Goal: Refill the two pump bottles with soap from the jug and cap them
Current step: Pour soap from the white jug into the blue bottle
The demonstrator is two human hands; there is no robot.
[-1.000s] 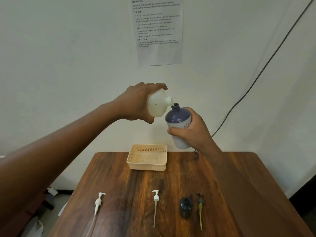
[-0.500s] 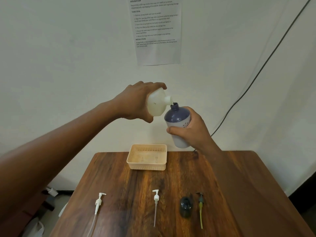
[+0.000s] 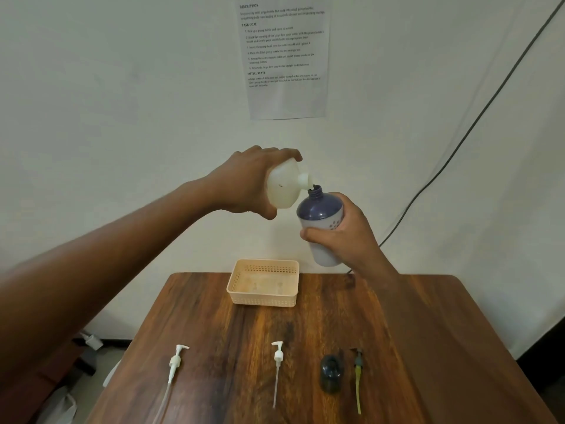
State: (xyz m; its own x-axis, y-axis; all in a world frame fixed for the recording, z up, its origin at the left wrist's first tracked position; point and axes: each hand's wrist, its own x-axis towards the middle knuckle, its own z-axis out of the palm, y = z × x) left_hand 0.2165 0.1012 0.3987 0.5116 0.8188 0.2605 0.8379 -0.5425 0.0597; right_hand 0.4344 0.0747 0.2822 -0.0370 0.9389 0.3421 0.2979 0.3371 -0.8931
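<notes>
My left hand [image 3: 244,183] grips a white soap jug [image 3: 284,186], tipped so its spout meets the open neck of a purple-topped pump bottle [image 3: 319,214]. My right hand [image 3: 345,237] holds that bottle upright in the air above the table's far edge. On the table near me lie two white pump heads [image 3: 175,361] [image 3: 277,356], a small dark bottle [image 3: 330,371] on its side and a dark pump head with a yellow tube [image 3: 357,374].
A beige perforated basket [image 3: 263,298] stands at the back of the wooden table [image 3: 412,347]. A printed sheet [image 3: 284,56] hangs on the wall, and a black cable [image 3: 458,142] runs down the wall on the right.
Both hands with jug and bottle have held almost still; the jug stays tipped against the bottle's neck.
</notes>
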